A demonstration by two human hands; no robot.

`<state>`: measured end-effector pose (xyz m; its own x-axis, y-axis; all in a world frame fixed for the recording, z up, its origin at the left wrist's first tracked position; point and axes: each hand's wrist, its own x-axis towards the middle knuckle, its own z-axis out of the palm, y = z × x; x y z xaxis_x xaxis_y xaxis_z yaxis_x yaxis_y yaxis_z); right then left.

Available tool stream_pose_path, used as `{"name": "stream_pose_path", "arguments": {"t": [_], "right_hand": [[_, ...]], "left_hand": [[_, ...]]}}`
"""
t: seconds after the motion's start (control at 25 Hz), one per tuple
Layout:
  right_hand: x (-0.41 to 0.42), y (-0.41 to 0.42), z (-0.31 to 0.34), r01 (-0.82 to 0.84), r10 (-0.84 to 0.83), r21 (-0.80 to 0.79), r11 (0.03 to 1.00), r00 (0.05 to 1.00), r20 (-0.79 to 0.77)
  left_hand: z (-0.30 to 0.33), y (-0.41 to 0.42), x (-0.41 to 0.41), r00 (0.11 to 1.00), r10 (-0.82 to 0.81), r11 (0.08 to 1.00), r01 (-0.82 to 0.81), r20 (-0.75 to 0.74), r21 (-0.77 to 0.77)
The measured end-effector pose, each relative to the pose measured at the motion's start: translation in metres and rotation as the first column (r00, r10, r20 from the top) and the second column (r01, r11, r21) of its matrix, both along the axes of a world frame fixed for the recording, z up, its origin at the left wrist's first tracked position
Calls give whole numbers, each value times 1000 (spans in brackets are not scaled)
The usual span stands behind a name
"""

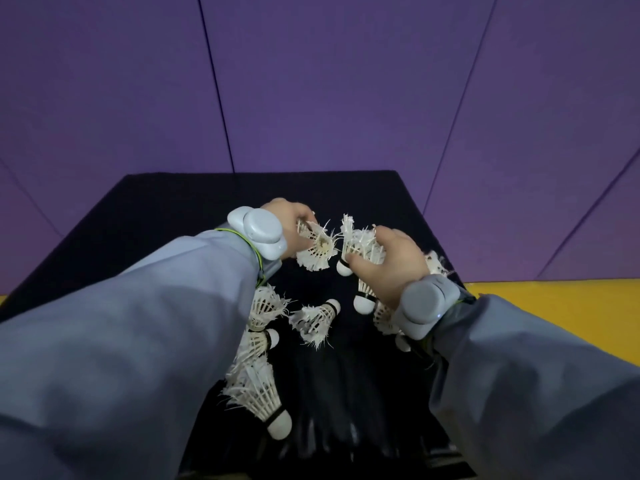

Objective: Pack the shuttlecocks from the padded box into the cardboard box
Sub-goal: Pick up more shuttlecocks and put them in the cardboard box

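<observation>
Several worn white feather shuttlecocks lie in the black padded box (pixel 145 209). My left hand (pixel 289 220) is closed around one shuttlecock (pixel 317 249), its frayed feathers pointing down toward me. My right hand (pixel 391 261) grips another shuttlecock (pixel 356 247), whose white cork tip shows under my thumb. Loose shuttlecocks rest below my hands: one in the middle (pixel 315 320), two by my left sleeve (pixel 265 306), one near the front (pixel 259 396), and more half hidden under my right wrist (pixel 365 299). No cardboard box is in view.
Purple padded mats (pixel 311 81) cover the floor behind the box, with dark seams between them. A yellow mat (pixel 554 306) lies to the right. Grey bands sit on both wrists over grey sleeves, which hide much of the box's near part.
</observation>
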<state>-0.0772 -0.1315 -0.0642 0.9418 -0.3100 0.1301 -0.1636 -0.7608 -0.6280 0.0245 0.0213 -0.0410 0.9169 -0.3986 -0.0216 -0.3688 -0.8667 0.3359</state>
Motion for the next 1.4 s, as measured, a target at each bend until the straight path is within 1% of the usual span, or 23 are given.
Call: {"name": "stream_pose_path", "arguments": {"t": [0.2, 0.28, 0.44, 0.68, 0.8, 0.88, 1.0, 1.16, 1.28, 1.4], "right_hand": [[-25, -4, 40, 12, -31, 100, 995, 980, 194], [-45, -9, 56, 8, -37, 134, 991, 974, 223], [-76, -28, 74, 29, -64, 138, 990, 964, 258], [-146, -87, 79, 128, -157, 125, 984, 952, 261], [-186, -122, 76, 197, -217, 115, 974, 956, 199], [-218, -151, 70, 263, -274, 86, 961, 949, 157], [-248, -185, 53, 323, -326, 45, 945, 942, 76], [-281, -230, 25, 389, -388, 57, 920, 921, -29], [-293, -263, -2, 397, -401, -55, 916, 907, -126], [-291, -282, -31, 386, -399, -103, 917, 894, -201]], "left_hand": [[50, -7, -35, 991, 16, 996, -4, 136, -87], [64, -12, -55, 986, 26, 995, -10, 163, -101], [73, -31, -85, 989, 14, 992, 5, 150, -125], [68, -92, -148, 995, -61, 973, 78, 83, -218], [58, -132, -179, 990, -121, 957, 135, 69, -255], [50, -168, -204, 981, -184, 950, 192, 55, -245], [35, -206, -227, 972, -234, 943, 234, 31, -235], [5, -255, -256, 952, -306, 931, 292, -33, -218], [-28, -294, -270, 928, -359, 926, 342, -97, -158], [-55, -315, -272, 919, -367, 927, 347, -143, -144]]}}
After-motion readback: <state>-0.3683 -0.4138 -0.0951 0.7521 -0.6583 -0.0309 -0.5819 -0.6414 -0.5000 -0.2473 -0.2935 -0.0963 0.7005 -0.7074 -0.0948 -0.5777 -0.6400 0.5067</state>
